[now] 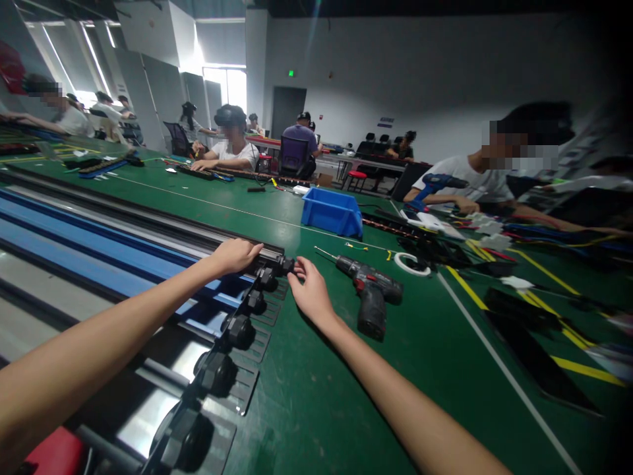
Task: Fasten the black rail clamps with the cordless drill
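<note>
Long metal profiles lie side by side at the left, ending in a row of black round fittings with slotted metal plates. My left hand rests on the far profile near its end, its fingers bent over the edge. At the farthest black fitting, my right hand touches the right side with thumb and fingertips curved round it. A black and red power drill with a long bit lies on the green table just right of my right hand.
Beyond the drill stands a blue bin. A white ring lies to its right. Cables, yellow tape lines and a dark flat panel are at the right. People sit across the green table, one beside a blue drill.
</note>
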Tool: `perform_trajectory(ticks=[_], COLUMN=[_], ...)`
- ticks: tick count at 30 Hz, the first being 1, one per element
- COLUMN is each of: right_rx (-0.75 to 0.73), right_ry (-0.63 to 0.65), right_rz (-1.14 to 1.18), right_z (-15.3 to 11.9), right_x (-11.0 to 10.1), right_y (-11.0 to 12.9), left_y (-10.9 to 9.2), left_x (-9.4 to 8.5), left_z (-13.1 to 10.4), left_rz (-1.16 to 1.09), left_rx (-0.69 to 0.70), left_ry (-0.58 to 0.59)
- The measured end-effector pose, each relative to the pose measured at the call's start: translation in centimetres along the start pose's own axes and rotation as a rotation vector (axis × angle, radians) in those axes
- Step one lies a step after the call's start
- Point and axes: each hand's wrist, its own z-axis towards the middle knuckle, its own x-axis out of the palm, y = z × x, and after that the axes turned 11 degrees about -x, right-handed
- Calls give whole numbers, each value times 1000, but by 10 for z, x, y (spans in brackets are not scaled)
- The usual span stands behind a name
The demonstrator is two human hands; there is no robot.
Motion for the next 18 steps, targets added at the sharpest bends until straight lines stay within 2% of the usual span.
perform_trajectory(ticks=[3,8,18], right_rx=[-53,-64,-114], right_ry=[-20,15,123], right_rz=[107,219,207], right_z=[-8,-12,-10], right_x=[9,4,3], right_y=[-7,-7,-8], left_y=[7,11,13], left_x=[4,8,3], left_z=[4,7,7], left_rz=[50,119,151], left_rx=[19,39,-3], left_ry=[-3,25,52])
